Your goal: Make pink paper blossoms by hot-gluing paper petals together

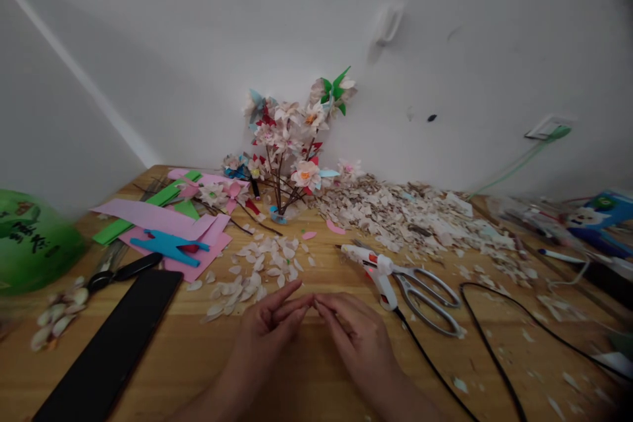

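Observation:
Over the front middle of the wooden table (208, 349), my left hand (270, 326) and my right hand (353, 333) meet at the fingertips. Both pinch thumb against index finger; whatever lies between the tips is too small to make out. Just beyond them spread loose pale petals (257, 270). A white hot glue gun (370, 260) with a red light lies to the right of my right hand, against the scissors (430, 297) with silver handles. Behind the petals stands a bunch of handmade flowers (289, 132) on thin brown stems.
Pink paper (153, 216), green strips (171, 191) and blue paper (171, 245) lie at the left. A black phone (113, 343), garlic-like cloves (62, 313) and a green container (37, 244) are nearer. A heap of dry scraps (415, 211) covers the back right. A black cable (489, 336) loops at right.

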Available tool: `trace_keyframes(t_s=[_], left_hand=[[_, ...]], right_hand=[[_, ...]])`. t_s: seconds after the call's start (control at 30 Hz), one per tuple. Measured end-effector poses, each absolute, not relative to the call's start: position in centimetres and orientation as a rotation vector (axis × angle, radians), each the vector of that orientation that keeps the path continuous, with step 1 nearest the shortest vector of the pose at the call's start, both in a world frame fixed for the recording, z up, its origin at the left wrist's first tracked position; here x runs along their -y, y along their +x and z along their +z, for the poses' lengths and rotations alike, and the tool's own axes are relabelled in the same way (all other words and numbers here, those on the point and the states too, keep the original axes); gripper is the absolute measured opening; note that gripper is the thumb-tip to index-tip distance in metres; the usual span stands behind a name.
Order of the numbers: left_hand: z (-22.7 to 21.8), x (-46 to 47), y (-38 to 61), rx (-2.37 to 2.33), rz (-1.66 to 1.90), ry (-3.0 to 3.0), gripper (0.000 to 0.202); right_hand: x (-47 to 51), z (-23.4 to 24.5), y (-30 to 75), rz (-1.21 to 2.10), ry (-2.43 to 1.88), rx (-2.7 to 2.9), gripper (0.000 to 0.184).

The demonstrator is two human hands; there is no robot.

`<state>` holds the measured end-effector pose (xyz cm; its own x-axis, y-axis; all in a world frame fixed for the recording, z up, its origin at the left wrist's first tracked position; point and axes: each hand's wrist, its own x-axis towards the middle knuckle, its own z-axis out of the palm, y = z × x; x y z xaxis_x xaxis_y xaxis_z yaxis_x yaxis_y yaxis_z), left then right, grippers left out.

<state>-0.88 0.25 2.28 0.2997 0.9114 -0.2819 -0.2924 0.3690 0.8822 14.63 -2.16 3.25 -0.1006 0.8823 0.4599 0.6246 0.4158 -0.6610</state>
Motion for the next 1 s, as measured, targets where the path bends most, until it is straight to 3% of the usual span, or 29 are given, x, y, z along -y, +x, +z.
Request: trace_keyframes(t_s=[0.2, 0.3, 0.53, 1.0], left_hand=[[2.8, 0.0, -1.0, -0.974, 0.853, 0.850, 0.073], [2.5, -0.2, -1.1, -0.995, 0.848, 0.836, 0.077], [2.6, -0.4, -1.1, -1.025, 0.996, 0.945, 0.063], [2.7, 0.1, -0.9, -1.061, 0.976, 1.098, 0.055]], right_hand=[[1.6, 3.1, 15.3, 0.248, -1.367, 1.788, 0.019], [1.4, 3.3, 15.9, 0.335, -1.419, 1.716, 0.019], [1.9, 4.0, 15.5, 0.898, -1.314, 1.781, 0.018], [2.0, 3.3, 15.1, 0.848, -1.365, 1.775, 0.016]])
